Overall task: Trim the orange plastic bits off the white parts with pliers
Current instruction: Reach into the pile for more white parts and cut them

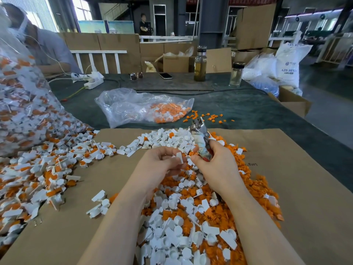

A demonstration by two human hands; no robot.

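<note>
**Operator:** While my left grip (162,163) pinches one white part (179,157) between thumb and fingertips, my right grip (214,165) is wrapped tight round the handles of the pliers (200,138). The tool's head points up and away from both grips, well clear of the part.

**Spotter:** Any orange on that piece?

**Operator:** None that I can see from this side; fingers hide its lower edge, so I cannot say if it is already trimmed. It sits just left of the right grip's thumb, above the mixed heap (191,217) of white pieces and orange offcuts lying under both wrists.

**Spotter:** What worries you?

**Operator:** Three things, all guesses. The pinch is light and on a small, slick piece, so bringing the pliers down could twist it out and drop it into the heap, where done and undone look alike. The cutting end must swing back toward the left grip's fingertips, and a hasty close could nip skin. And the untrimmed pile (38,169), far left of the left grip on the cardboard (296,178) covering the surface, spills close to the finished heap, so a sweep of the forearm could mix them.
</note>
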